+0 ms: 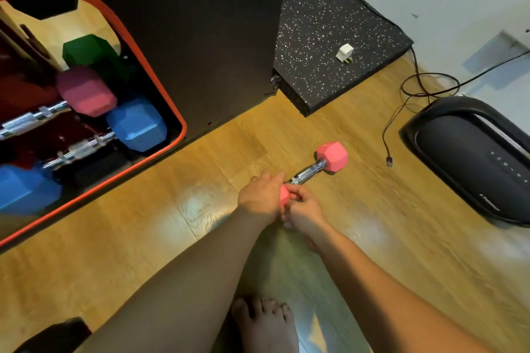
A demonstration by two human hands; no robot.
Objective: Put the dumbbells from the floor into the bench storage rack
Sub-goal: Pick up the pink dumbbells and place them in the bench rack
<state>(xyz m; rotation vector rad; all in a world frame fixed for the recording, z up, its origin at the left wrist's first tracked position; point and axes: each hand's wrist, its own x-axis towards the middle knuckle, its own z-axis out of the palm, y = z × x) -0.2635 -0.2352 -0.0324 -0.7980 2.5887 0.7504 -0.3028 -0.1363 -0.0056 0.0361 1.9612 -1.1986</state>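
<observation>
Both hands (262,195) (304,206) — hiding pink dumbbell (329,157) end

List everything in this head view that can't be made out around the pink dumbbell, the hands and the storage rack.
- Near head of the pink dumbbell: mostly covered by the left hand and right hand.
- Whether the dumbbell has left the floor: not clear from above.
- Storage rack: cut off by the left edge; its dark interior hides free slots.
- Blue dumbbell and others: far ends out of frame.
- Speaker button markings: too small.
</observation>
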